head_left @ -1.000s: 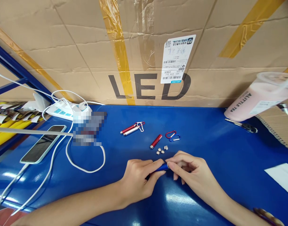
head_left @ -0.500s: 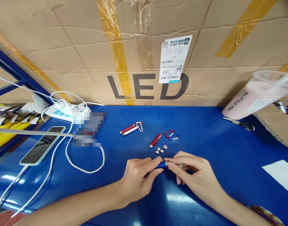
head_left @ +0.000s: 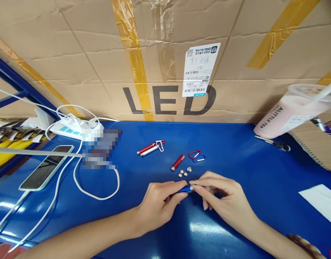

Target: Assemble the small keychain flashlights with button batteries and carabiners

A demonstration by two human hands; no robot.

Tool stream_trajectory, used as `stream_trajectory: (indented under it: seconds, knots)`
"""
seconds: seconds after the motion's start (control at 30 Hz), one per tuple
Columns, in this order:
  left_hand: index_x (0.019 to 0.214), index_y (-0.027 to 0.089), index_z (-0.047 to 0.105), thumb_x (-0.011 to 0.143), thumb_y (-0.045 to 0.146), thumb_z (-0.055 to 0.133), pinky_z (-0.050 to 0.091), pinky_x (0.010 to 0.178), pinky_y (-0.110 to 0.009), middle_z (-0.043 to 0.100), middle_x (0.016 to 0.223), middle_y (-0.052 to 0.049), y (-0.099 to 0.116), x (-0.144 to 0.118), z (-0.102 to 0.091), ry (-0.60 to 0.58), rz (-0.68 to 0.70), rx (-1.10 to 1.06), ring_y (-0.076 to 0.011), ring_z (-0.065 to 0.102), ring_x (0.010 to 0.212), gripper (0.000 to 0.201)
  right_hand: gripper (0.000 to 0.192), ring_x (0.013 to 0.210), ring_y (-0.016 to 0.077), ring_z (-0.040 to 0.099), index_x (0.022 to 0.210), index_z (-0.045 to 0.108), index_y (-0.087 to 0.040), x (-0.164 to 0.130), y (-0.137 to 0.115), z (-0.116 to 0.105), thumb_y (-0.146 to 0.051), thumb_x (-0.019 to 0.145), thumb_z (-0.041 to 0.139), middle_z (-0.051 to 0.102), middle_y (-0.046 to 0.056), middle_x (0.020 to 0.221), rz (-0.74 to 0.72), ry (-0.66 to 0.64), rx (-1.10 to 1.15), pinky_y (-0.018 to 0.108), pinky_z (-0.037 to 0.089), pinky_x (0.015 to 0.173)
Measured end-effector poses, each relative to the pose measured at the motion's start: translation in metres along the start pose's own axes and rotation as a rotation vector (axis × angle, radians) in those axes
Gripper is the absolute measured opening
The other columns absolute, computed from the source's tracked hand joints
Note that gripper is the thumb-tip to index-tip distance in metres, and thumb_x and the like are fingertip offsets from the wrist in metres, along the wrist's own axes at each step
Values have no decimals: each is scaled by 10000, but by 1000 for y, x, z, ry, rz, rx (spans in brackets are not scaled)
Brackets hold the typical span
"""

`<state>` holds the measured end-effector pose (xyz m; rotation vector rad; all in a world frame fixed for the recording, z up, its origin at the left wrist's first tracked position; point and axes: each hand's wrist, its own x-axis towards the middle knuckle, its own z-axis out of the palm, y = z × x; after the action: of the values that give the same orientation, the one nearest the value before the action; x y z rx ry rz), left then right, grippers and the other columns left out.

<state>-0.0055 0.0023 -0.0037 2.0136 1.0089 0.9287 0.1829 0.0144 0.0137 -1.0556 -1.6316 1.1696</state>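
My left hand [head_left: 160, 205] grips a small blue pen-light [head_left: 185, 189] low over the blue table [head_left: 235, 158]. My right hand [head_left: 224, 201] pinches the pen-light's silver end with thumb and forefinger. Just beyond my fingers lie several small silver button cells [head_left: 184, 172] and a red pen-light [head_left: 177, 162]. A red carabiner clip and a blue one [head_left: 197, 156] rest side by side to its right. Farther back, a red and a silver pen-light [head_left: 150, 148] lie together with a clip.
A big cardboard box marked LED [head_left: 168, 61] walls off the back. At left are a phone [head_left: 46, 167], a white power strip [head_left: 73, 129] and looping white cables [head_left: 96, 196]. At right are a pink drink cup [head_left: 292, 111], black-handled scissors [head_left: 273, 142] and white paper [head_left: 320, 201].
My right fingers have slid slightly along the pen-light's tip, exposing its silver end. Both hands stay in the same spot, and the view shifted a little.
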Motion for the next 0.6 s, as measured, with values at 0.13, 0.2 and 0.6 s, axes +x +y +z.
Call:
stream_trajectory:
  seconds: [0.13, 0.2, 0.6]
  knots:
    - [1086, 200, 655, 915, 241, 520, 446, 558, -207, 644, 707, -5, 2, 2, 0, 64, -56, 49, -113, 543, 548, 222, 116, 401, 76, 567, 825, 725, -196, 1, 4, -3, -252, 817, 623, 604, 4, 675, -35, 71, -29, 187, 476, 372]
    - [1091, 209, 661, 895, 199, 549, 442, 532, -193, 666, 779, -12, 1, 3, 1, 108, -43, 105, -99, 545, 547, 226, 112, 408, 75, 567, 840, 717, -196, 3, 5, -5, -249, 821, 621, 608, 3, 685, -69, 106, -58, 192, 482, 381]
    - [1075, 214, 687, 860, 157, 545, 426, 490, -186, 642, 711, -6, -5, 4, 2, 140, -40, 377, -117, 584, 580, 263, 151, 493, 72, 576, 914, 708, -203, 0, 16, -5, -219, 868, 566, 674, 20, 787, -293, 20, -418, 179, 462, 407]
